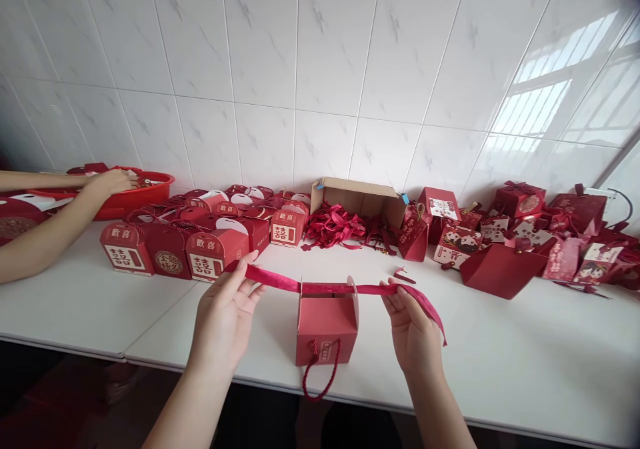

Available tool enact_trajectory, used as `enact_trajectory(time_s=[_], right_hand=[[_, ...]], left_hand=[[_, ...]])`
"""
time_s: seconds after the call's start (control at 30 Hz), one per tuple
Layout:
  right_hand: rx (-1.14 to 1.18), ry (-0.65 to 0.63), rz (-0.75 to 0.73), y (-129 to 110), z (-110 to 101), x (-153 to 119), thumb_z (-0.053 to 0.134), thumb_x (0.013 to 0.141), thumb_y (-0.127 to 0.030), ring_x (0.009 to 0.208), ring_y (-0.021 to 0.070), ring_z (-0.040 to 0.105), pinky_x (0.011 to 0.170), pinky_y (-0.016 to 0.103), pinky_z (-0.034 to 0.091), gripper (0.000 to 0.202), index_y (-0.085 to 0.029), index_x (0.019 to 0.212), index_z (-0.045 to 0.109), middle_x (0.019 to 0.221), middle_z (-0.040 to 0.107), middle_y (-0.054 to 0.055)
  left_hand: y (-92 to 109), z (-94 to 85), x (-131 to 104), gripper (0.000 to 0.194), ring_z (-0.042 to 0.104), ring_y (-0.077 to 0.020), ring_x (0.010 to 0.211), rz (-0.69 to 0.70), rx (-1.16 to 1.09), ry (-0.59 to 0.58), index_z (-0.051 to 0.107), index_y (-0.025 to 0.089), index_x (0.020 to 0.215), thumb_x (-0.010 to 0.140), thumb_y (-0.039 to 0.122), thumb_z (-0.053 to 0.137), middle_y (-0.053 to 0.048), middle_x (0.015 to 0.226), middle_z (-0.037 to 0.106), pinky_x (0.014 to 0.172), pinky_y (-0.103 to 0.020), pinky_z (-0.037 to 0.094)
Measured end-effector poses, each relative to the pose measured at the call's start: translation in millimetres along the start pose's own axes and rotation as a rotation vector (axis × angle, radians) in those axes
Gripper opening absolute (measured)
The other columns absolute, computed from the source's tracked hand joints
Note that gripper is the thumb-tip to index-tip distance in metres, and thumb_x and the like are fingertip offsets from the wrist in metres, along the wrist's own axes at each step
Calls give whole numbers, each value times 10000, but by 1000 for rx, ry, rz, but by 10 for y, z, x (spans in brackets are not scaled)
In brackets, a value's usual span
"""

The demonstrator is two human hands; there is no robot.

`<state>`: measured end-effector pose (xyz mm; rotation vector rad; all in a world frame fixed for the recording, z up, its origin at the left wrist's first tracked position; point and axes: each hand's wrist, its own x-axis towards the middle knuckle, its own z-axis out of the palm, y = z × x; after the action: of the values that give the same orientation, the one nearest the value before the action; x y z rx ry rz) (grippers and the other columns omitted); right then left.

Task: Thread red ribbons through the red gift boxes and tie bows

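Observation:
A red gift box (327,325) with a twisted cord handle hanging over its front stands near the table's front edge. Across its top runs a crimson ribbon (274,279), stretched out to both sides. My left hand (227,312) pinches the ribbon left of the box. On the right, my right hand (413,325) pinches the other side, and the loose end droops past its fingers. Neither hand touches the box.
Red boxes (214,252) stand in rows at the left. Behind them, another person's hands reach over a red basin (150,194). A cardboard box (360,199) spills ribbons at the back. More decorated boxes (505,269) are piled at the right.

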<state>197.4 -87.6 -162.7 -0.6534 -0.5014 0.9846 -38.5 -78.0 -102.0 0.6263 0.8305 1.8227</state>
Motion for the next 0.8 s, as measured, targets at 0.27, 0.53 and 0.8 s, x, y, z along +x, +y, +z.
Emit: enact_trajectory(time_s=[0.27, 0.53, 0.8], right_hand=[[-32, 70, -57, -8, 16, -16, 805, 640, -206, 839, 154, 674, 848, 294, 567, 112, -172, 715, 730, 805, 727, 11], [-251, 11, -30, -25, -76, 12, 803, 635, -307, 530, 124, 520, 627, 303, 506, 296, -188, 485, 578, 472, 478, -41], [-399, 59, 2, 12, -153, 0, 774, 662, -421, 387, 79, 290, 396, 270, 325, 320, -210, 544, 564, 398, 294, -89]], left_hand=[[-7, -37, 5, 226, 596, -124, 854, 7, 10, 1, 739, 204, 968, 760, 284, 701, -27, 903, 663, 648, -191, 511], [6, -62, 11, 206, 590, -128, 892, 10, 11, 5, 744, 206, 909, 722, 289, 736, -35, 1051, 671, 640, -193, 507], [10, -48, 3, 251, 590, -120, 859, 11, 23, -12, 741, 207, 940, 714, 315, 748, -30, 985, 677, 638, -190, 500]])
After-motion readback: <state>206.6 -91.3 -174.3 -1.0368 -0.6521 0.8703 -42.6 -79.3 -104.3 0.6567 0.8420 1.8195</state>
